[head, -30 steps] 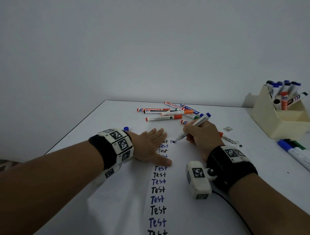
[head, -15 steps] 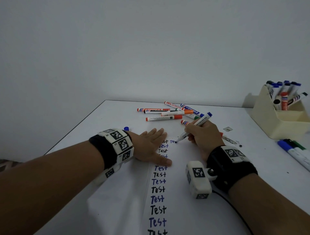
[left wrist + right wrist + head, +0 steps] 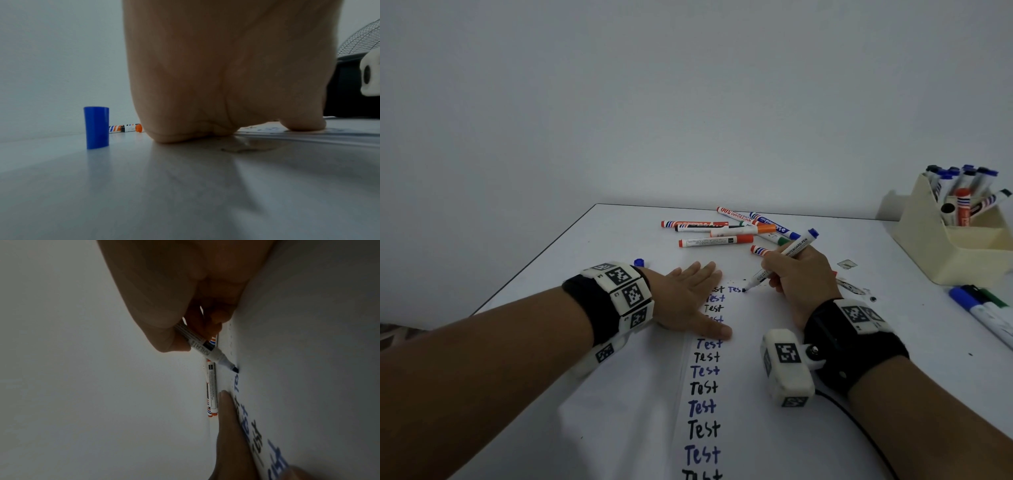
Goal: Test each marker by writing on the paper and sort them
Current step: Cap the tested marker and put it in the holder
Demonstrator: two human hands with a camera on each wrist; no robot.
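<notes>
A: What do you see from the head view?

B: The right hand [image 3: 803,274] holds a blue marker [image 3: 780,260]. Its fingers are curled tight around it. The tip touches the paper [image 3: 756,394], at the end of a blue word that starts a second row. The left hand [image 3: 688,298] lies flat on the paper with its fingers straight and spread out. It covers part of a long row of the word "Test" in black and blue.

A: Where are the other markers?

B: A loose pile of markers [image 3: 726,229] lies on the desk [image 3: 585,260] behind the hands. A cream holder [image 3: 948,253] at the far right has more markers standing in it. A few markers [image 3: 983,308] lie in front of that holder.

A: And the left wrist view?

B: The palm of the left hand [image 3: 226,73] presses down on the desk. A blue cap [image 3: 96,127] stands upright just beside it. Behind the cap lies an orange-ended marker [image 3: 127,128].

A: And the right wrist view?

B: It is dim. The fingers [image 3: 164,331] of the right hand pinch the marker [image 3: 205,348], and its dark tip sits on the paper [image 3: 308,369]. A finger of the left hand [image 3: 230,426] lies along the written words.
</notes>
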